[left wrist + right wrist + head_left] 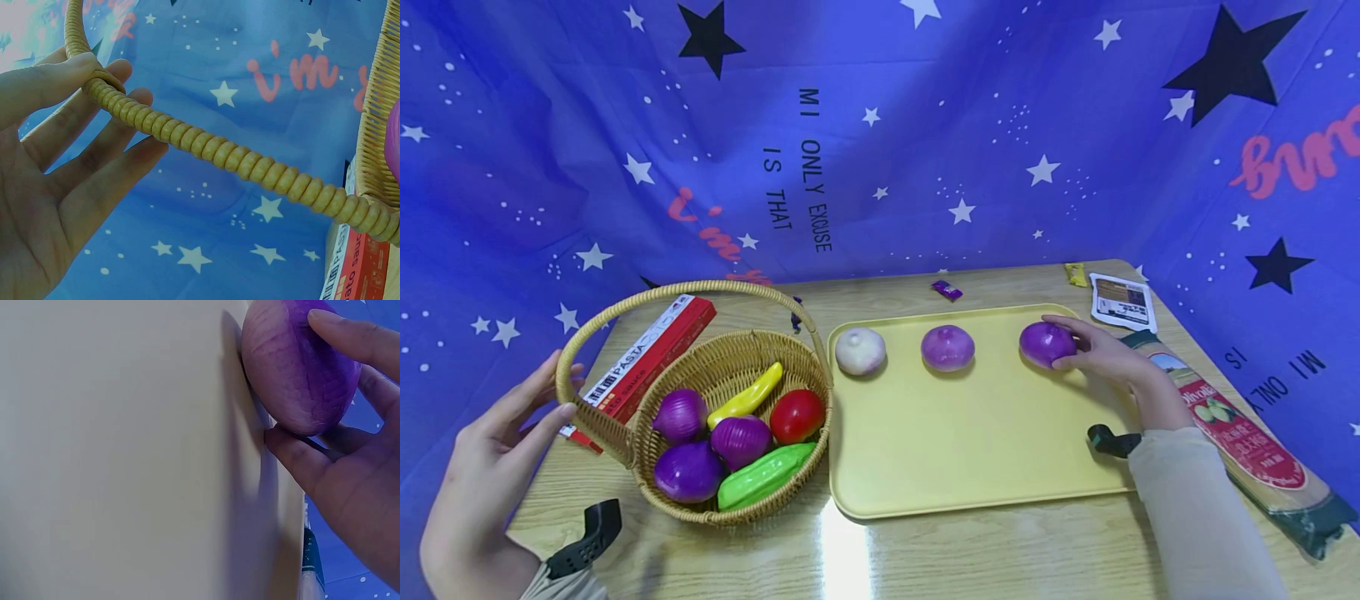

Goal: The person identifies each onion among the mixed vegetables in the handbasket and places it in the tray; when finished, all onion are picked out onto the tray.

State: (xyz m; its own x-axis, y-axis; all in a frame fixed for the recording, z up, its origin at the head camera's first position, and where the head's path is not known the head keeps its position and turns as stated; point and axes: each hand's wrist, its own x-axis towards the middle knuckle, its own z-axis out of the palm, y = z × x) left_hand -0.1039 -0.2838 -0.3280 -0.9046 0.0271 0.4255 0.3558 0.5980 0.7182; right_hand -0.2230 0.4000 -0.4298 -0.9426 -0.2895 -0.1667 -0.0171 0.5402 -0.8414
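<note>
My left hand [486, 479] pinches the side of the wicker basket's handle [244, 165] between thumb and fingers. The basket [730, 518] holds several purple onions [741, 442], a yellow pepper-like vegetable [747, 397], a red tomato [797, 416] and a long green vegetable [765, 477]. On the right, my right hand [1116, 358] has thumb and fingers around a dark purple onion [1047, 344], low over the far right part of the yellow tray [970, 450]. Along the tray's far side sit a whitish onion [861, 351] and a lighter purple onion [947, 348].
Behind the basket lies a red pasta box [658, 350]. Small wrapped candies, one purple [947, 290] and one yellow [1076, 274], lie past the tray near a white packet [1123, 302]. A long red and green package [1240, 433] lies beneath the right forearm's side.
</note>
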